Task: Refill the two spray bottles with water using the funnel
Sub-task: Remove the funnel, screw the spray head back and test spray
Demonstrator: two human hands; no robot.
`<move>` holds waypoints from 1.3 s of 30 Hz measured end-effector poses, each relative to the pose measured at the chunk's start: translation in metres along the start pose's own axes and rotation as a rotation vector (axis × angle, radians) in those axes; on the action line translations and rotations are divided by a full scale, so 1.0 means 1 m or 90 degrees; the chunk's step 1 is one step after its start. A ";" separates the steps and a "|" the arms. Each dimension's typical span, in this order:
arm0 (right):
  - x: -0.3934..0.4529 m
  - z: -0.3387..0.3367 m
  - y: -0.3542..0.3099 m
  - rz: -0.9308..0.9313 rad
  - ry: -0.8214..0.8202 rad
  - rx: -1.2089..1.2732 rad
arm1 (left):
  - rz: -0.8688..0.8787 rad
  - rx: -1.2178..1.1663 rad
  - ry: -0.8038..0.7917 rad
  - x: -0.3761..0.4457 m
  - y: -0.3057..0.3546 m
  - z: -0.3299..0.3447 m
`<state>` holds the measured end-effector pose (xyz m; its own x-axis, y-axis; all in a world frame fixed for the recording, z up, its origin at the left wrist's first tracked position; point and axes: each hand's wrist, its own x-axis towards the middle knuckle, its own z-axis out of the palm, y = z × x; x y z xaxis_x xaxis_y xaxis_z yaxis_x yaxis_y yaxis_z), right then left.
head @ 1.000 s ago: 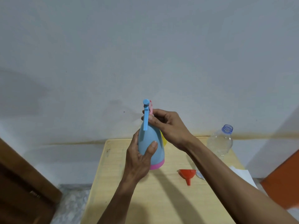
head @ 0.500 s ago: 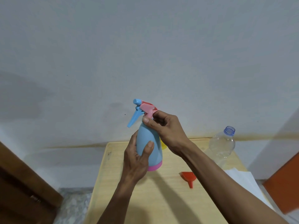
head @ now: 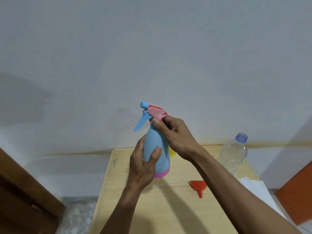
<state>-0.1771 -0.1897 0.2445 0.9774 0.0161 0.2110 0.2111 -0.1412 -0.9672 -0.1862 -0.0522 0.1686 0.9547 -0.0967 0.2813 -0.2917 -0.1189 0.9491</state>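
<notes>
Head view
Blue spray bottle: held upright above the far half of the table, clear of its top; pink band at the base.
Left hand: wrapped round the lower body, thumb across the front.
Right hand: fingers and thumb pinch the neck just under the pink-and-blue spray head.
Step, as judged: unscrewing the head; not yet off.
Handling: hard smooth plastic, probably light if near empty; rounded body may slip, so a low wrap plus a grip on the collar suits. The trigger looks thin, a poor place to take hold.
Funnel: orange, on its side near the right edge, partly behind the right forearm.
Clear bottle: uncapped, at the far right corner; water level hard to read.
Second spray bottle: only a yellow sliver shows behind the blue one; cannot confirm.
Hidden: neck thread, left fingers behind the bottle, near edge of the table.
White sheet: at the right edge, cut off.
</notes>
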 end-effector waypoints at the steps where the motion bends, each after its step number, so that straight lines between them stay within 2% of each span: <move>1: 0.001 -0.002 -0.001 0.003 -0.018 0.003 | 0.000 -0.004 -0.001 0.000 0.001 -0.001; 5: 0.005 -0.011 -0.005 0.021 -0.090 0.056 | -0.008 -0.018 -0.011 -0.002 0.005 -0.003; 7: 0.007 -0.011 -0.006 0.020 -0.094 0.073 | -0.009 -0.024 -0.012 -0.002 0.005 -0.004; 12: 0.005 0.001 -0.007 -0.007 0.028 0.079 | -0.012 -0.021 -0.004 0.002 0.004 -0.003; 19: 0.005 0.006 -0.009 -0.010 0.096 0.041 | -0.008 0.005 0.006 0.003 0.005 -0.002; 23: 0.007 -0.003 -0.010 0.002 0.032 0.028 | -0.007 -0.003 -0.009 0.002 0.006 -0.003; 25: 0.009 -0.008 -0.013 0.018 0.011 0.073 | 0.000 -0.007 -0.026 0.001 0.007 -0.004; 39: 0.007 -0.012 -0.009 -0.024 0.024 0.045 | -0.003 -0.004 -0.003 0.005 0.011 0.004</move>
<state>-0.1725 -0.1999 0.2562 0.9679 -0.0175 0.2506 0.2488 -0.0717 -0.9659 -0.1854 -0.0576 0.1802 0.9560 -0.1007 0.2757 -0.2864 -0.1140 0.9513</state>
